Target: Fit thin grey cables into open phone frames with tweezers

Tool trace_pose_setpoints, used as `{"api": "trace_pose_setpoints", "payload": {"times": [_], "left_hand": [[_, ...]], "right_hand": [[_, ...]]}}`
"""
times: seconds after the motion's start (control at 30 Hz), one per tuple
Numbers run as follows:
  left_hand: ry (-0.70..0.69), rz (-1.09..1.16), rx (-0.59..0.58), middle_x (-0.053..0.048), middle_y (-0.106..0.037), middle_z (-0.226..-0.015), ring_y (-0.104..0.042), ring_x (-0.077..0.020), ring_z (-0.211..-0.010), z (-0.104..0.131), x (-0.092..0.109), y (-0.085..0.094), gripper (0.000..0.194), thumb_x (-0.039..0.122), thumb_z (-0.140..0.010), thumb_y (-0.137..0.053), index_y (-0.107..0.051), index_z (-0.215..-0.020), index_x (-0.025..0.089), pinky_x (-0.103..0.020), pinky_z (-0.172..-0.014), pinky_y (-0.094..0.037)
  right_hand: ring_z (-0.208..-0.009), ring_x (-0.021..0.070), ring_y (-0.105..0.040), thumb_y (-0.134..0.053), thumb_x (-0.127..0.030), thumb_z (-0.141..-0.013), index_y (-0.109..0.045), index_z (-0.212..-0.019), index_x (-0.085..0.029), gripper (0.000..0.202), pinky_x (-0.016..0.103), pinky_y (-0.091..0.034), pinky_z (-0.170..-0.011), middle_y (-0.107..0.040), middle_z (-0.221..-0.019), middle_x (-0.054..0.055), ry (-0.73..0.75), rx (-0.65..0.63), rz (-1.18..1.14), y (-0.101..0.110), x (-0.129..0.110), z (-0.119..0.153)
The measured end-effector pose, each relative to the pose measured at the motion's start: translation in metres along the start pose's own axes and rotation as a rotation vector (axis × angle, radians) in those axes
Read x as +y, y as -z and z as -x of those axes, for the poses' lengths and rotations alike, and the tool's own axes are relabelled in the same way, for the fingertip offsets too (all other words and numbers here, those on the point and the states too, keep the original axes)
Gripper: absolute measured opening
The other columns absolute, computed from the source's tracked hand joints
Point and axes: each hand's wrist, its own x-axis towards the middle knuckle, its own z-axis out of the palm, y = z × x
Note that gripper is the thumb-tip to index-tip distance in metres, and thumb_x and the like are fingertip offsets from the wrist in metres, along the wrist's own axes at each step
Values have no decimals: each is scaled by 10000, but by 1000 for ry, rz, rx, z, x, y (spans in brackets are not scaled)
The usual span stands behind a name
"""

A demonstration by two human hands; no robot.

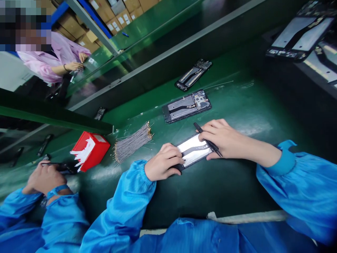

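L hand's (pixel 164 161) grip is closed on one end of the phone frame (pixel 189 158), at/just above the counter (pixel 237 102); R hand (pixel 219 135) grips tweezers (pixel 212 145) over the other end. Tip: keep frame lvl, hold by edges w/ light pressure, tweezer pts clear of ribbon (pixel 195 150), approx. no flexing.

The right hand (pixel 221 136) hides part of the held phone (pixel 194 150), and the upper-right phone (pixel 316 66) is cut off.
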Motion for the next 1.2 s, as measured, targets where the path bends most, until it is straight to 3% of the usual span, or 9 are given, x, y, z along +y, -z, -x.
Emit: {"api": "trace_pose_setpoints", "payload": {"times": [0.4,0.77,0.9,1.0,1.1,1.2], "left_hand": [[31,-7,25,-78,-531,-909,-459,-217,-910,0,3,-1,260,404,-781,-561,-530,-901,176,-405,-894,-323],[25,74,122,-89,-520,-920,-459,-210,-921,4,2,6,277,358,-734,-643,-519,-886,162,-349,-827,-413],[29,122,249,-77,-547,-909,-492,-189,-908,6,-1,9,102,208,-812,-538,-528,-909,175,-334,-806,-429],[75,48,325,-74,-554,-889,-493,-178,-891,10,-2,11,137,122,-838,-446,-528,-935,172,-328,-791,-427],[99,-122,227,-73,-542,-851,-470,-187,-868,12,0,14,119,153,-836,-447,-550,-895,164,-346,-786,-413],[131,-237,82,-77,-525,-846,-453,-207,-867,12,6,17,159,302,-805,-518,-562,-844,154,-385,-799,-396]], "right_hand": [[-970,295,-436,-655,-488,-642,-522,-933,-239,405,418,-300,-779,-573,-1002,73,9,-2,-9,-1,2,0],[-971,300,-437,-625,-536,-657,-514,-944,-231,433,430,-308,-771,-563,-1027,92,25,-2,4,-2,5,1],[-969,298,-437,-618,-544,-658,-516,-948,-226,442,424,-310,-764,-563,-1030,93,25,-2,11,-3,5,1],[-980,295,-437,-620,-542,-658,-513,-955,-227,446,419,-308,-775,-561,-1033,90,30,3,24,-1,5,1],[-996,295,-439,-609,-541,-669,-512,-966,-219,448,410,-304,-784,-561,-1028,90,32,-2,46,1,7,3],[-1013,307,-435,-595,-535,-680,-520,-980,-208,450,409,-295,-772,-554,-1032,100,9,7,103,3,10,5]]}}
